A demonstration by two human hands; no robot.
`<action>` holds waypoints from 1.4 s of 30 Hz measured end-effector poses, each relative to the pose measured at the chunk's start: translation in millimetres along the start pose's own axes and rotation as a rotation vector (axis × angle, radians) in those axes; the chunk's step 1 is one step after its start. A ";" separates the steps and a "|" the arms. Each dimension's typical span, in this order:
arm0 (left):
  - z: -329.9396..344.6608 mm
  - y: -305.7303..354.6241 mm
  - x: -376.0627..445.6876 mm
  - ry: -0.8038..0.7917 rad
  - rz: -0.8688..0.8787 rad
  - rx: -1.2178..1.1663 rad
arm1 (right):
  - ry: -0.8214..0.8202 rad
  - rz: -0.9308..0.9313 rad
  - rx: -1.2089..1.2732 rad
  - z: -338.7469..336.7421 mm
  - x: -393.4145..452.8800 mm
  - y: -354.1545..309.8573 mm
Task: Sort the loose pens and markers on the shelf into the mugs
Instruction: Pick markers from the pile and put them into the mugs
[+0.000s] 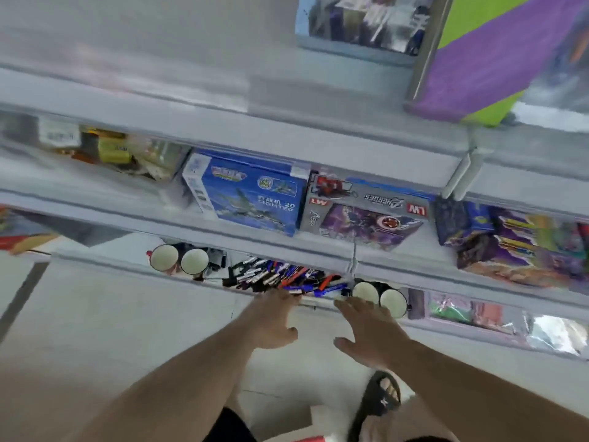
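Pens and markers (280, 277) lie heaped in a loose tangle along the middle of the low shelf (127, 266), right at its front edge, blue, red and black barrels crossing each other. Two mugs (178, 258) stand at the pile's left end, two more mugs (379, 296) at its right end, all four showing pale, seemingly bare insides, so sorting looks barely begun. The left hand (275, 317) reaches in, fingers stretched flat to the pile's near edge, gripping nothing. The right hand (366, 328) hovers just before the right mugs, fingers spread, also holding nothing. Both seem poised to rake pens forward. Above, toy boxes (302, 202) fill the next shelf; below, pale floor tiles (111, 330) and a black sandal (379, 400).
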State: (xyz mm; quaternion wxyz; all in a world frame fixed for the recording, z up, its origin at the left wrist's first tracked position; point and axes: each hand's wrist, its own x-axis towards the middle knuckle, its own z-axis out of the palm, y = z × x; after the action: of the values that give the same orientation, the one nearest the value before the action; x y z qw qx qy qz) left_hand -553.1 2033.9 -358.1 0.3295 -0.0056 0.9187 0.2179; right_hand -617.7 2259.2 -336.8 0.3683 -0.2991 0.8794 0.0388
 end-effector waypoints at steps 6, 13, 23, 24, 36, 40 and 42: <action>56.5 -54.3 91.7 0.017 -0.050 0.064 | 0.031 -0.108 -0.079 70.7 111.8 2.8; 90.2 -110.1 217.1 0.172 -0.010 0.142 | 0.314 -0.107 -0.112 134.6 247.6 28.7; 102.2 -108.5 220.1 0.264 0.060 0.138 | 0.417 0.141 0.145 159.3 243.6 54.5; 101.7 -107.3 213.1 0.254 0.063 0.165 | 0.408 0.153 0.149 158.7 236.4 55.7; 105.5 -82.3 160.3 0.285 0.118 0.174 | 0.555 0.221 0.486 166.1 178.9 58.7; 91.6 -77.5 149.5 0.290 0.118 0.146 | 0.525 0.171 0.507 149.0 165.0 62.4; 79.8 -79.4 141.5 0.282 0.095 0.177 | 0.456 0.144 0.411 139.5 166.6 68.9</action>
State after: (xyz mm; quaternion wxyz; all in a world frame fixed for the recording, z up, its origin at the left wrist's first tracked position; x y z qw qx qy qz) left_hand -603.6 2013.2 -530.6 0.1859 0.0362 0.9706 0.1483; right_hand -660.3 2272.9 -560.3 0.2108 -0.1564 0.9476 -0.1821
